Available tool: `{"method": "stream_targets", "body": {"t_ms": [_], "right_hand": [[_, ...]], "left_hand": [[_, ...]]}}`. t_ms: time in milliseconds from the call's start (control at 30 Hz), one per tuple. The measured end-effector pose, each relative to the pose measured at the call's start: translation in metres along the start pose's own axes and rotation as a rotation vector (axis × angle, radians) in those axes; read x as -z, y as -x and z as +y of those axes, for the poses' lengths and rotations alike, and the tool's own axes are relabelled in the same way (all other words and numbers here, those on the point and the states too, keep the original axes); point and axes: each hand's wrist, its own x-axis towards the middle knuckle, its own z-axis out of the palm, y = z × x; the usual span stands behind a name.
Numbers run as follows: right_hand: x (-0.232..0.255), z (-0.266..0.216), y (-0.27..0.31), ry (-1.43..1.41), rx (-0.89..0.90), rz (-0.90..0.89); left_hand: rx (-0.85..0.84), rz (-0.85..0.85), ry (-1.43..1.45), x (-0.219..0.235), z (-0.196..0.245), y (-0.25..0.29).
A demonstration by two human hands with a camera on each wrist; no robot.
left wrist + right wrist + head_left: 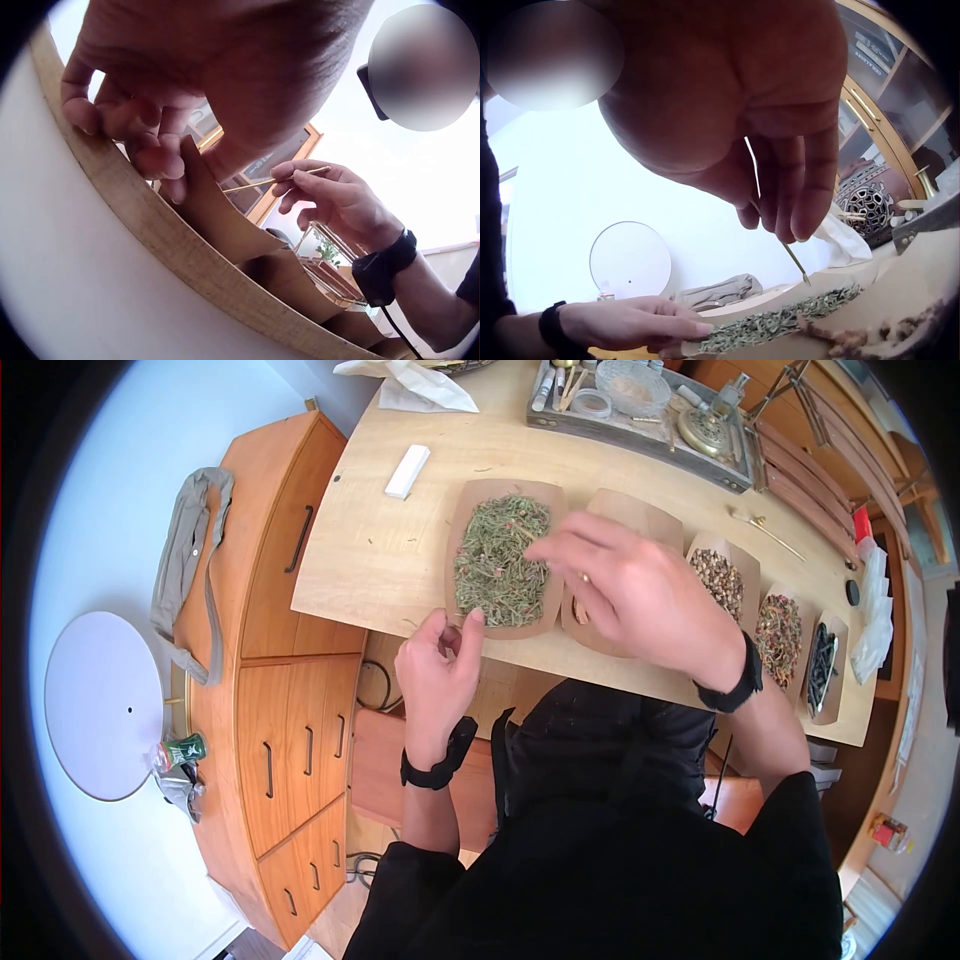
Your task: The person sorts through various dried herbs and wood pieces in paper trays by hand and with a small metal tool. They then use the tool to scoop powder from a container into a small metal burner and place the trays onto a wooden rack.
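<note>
A brown paper tray heaped with dried green herbs lies at the table's front edge. My left hand pinches its near left corner, thumb and fingers on either side of the tray wall. Above the herbs, my right hand holds a slim gold-coloured rod between thumb and fingers. The rod slants down, its narrow flattened tip close over the herbs in the right wrist view. In the left wrist view the rod sticks out past the fingertips.
Right of the herbs stands another paper tray, partly hidden by my right hand. Further trays hold brown chunks, mixed red and yellow bits and dark sticks. A white block lies left; a grey tray of tools sits behind.
</note>
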Motion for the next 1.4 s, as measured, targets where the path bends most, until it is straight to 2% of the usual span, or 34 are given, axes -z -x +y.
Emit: {"method": "stream_targets", "body": {"t_ms": [133,200,300,433,533,633,767,833,933,1067,1167,1300,1400], "right_hand": [[-0.013,0.023,-0.003,0.05,0.004,0.015],[-0.018,0.027,-0.002,0.075,0.071,-0.052],[-0.013,0.012,0.008,-0.012,0.138,-0.101],[0.003,-0.012,0.019,0.053,0.108,-0.127],[0.004,-0.029,0.033,0.125,0.159,-0.048],[-0.007,-0.043,0.038,0.051,0.236,-0.179],[-0.034,-0.042,0.036,0.107,0.22,-0.177],[-0.043,-0.037,0.03,0.295,0.22,-0.106],[-0.052,-0.037,0.023,0.406,0.172,-0.063],[-0.068,-0.033,0.013,0.462,0.141,-0.035],[-0.078,-0.029,0.01,0.461,0.183,-0.017],[-0.077,-0.032,0.018,0.516,0.168,-0.055],[-0.052,-0.041,0.033,0.436,0.156,-0.073]], "left_hand": [[0.01,0.007,0.008,0.0,0.002,0.0],[-0.002,0.008,0.0,-0.001,-0.001,0.0],[-0.003,0.01,-0.006,0.0,-0.002,0.0],[0.003,0.001,-0.004,0.0,0.001,0.0],[-0.006,0.01,0.014,-0.002,-0.003,0.0],[-0.004,0.01,-0.011,-0.001,0.001,0.0],[0.001,0.007,0.032,-0.002,-0.001,0.001],[-0.007,0.013,0.008,-0.002,-0.003,0.001],[-0.011,0.015,0.024,-0.004,-0.005,0.001],[-0.052,0.024,0.017,-0.006,-0.008,0.001],[-0.055,0.04,0.075,-0.007,-0.013,0.001],[-0.073,0.043,0.134,-0.01,-0.022,0.001],[-0.064,0.024,0.204,-0.009,-0.021,0.001]]}}
